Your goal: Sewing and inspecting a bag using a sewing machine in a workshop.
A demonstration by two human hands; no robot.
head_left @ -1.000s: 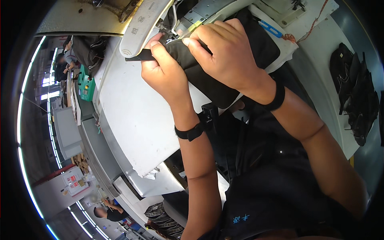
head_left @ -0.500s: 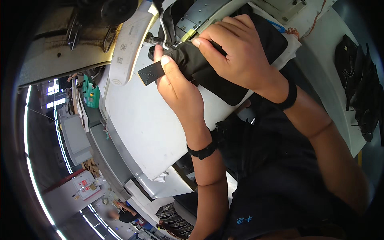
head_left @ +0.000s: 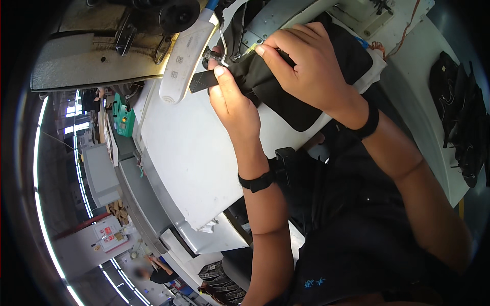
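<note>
A black fabric piece point(head_left: 293, 109), perhaps part of a bag, lies at the sewing machine with a metal-toothed zipper point(head_left: 240, 38) along its far edge. My left hand point(head_left: 236, 104) is closed on the near left part of the fabric, thumb on top, close by the machine's bent metal wire. From under that thumb a flat black tab point(head_left: 203, 80) sticks out to the left. My right hand point(head_left: 314, 76) pinches the zippered edge between thumb and forefinger, its other fingers curled. The fabric under both hands is partly hidden.
The sewing machine head point(head_left: 97, 56) and its white lit panel point(head_left: 185, 61) overhang the white tabletop point(head_left: 178, 153) at upper left. A metal plate point(head_left: 270, 23) lies beyond my hands. More black pieces point(head_left: 459, 112) lie at right. A person point(head_left: 161, 273) sits far off at lower left.
My left hand has moved slightly away from me, bringing the tab up against the white panel. The machine sits lower and further right in view. My right hand keeps its pinch.
</note>
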